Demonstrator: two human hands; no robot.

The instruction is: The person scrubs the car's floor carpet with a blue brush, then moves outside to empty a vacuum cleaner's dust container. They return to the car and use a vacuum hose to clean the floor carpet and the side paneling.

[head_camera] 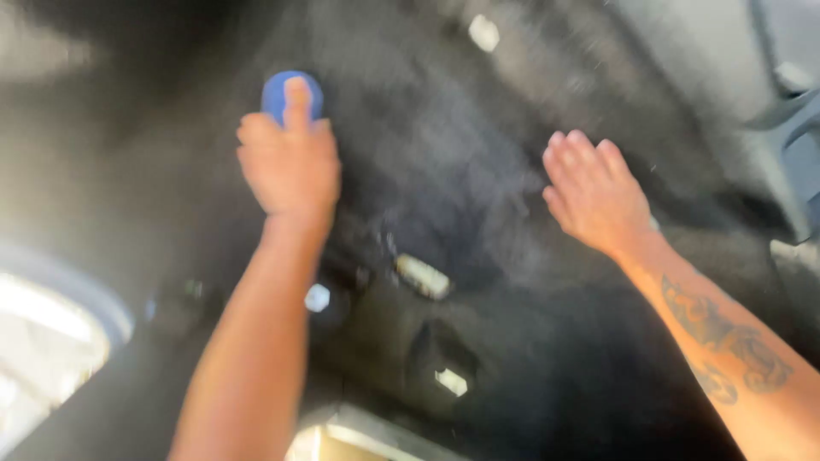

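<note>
The view is blurred. My left hand [289, 162] is closed around a round blue object [282, 90], with one finger stretched over its top; most of the object is hidden behind the fingers. It is held against a dark, fuzzy fabric surface [444, 145] that fills most of the view. My right hand [594, 195] is apart to the right, holding nothing, with its fingers together and resting on or just above the same dark surface. A tattoo shows on the right forearm.
A small pale rectangular fitting [422, 277] sits in the dark surface between my arms. Grey plastic trim [790, 128] lies at the upper right. A bright curved opening [51, 333] is at the lower left, and a lit edge [359, 435] at the bottom.
</note>
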